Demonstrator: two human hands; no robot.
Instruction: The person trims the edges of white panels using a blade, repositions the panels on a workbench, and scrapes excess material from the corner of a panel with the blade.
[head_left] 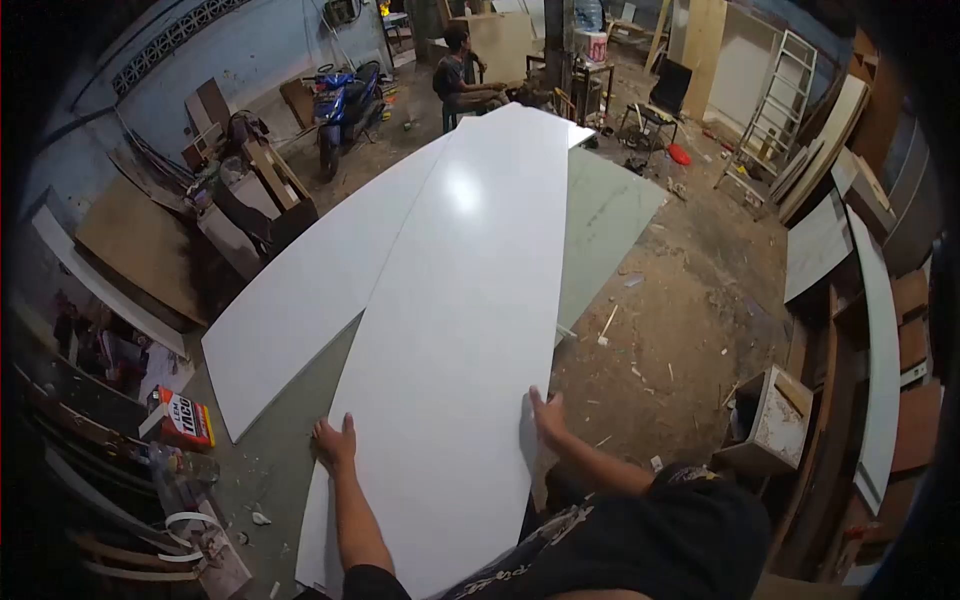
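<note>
A long, glossy white panel stretches away from my body across the work surface. My left hand holds its left edge, thumb on the top face and fingers curled at the side. On the opposite edge, my right hand grips with the thumb up; its other fingers are hidden beneath or behind the panel. A second white panel lies at an angle to the left, partly overlapped by the first. Under both is a grey-green board. Another white edge shows below my left forearm.
A yellow, red and black tin stands at the left, near clear plastic bottles. Right of the surface sits an open box. Scraps litter the floor. Farther off are a motorbike, a seated person, a chair and a ladder.
</note>
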